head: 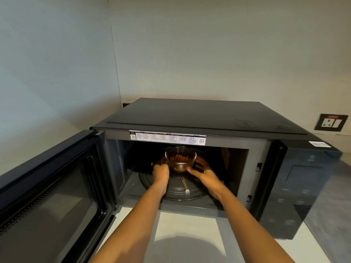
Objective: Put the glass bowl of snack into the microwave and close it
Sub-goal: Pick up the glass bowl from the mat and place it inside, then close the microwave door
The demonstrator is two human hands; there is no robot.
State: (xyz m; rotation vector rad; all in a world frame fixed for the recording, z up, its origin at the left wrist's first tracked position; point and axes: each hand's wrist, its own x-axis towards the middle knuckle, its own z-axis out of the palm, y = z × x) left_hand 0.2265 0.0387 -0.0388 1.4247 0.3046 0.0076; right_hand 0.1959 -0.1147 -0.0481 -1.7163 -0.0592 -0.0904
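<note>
far to the left of the fingers, the microwave door (51, 188) stands swung wide open, hinged on the left edge of the black microwave (199, 118). the left hand (160, 172) reaches into the cavity, its fingers (161, 161) curled against the left wall of the glass bowl of snack (180, 158). the bowl sits directly between the two sets of fingers, upright, with orange-brown snack pieces showing through the clear glass. whether its base already touches the glass turntable (178, 188) or hangs just above it cannot be told from this view. the right hand (204, 174) cups the bowl's right side, its fingers (199, 162) wrapped round the back and the thumb lying across the front, so both hands are clamped on the bowl. the bowl is round, so it has no long axis to align; it lies over the rear-centre of the turntable, beyond the knuckles. once it rests, the fingers must let go and draw back over the pale surface (187, 230). the left hand appears the nearer one to the door, so it seems the natural hand to swing it shut. right of the fingers, a wall socket (331, 124) sits behind the microwave.
</note>
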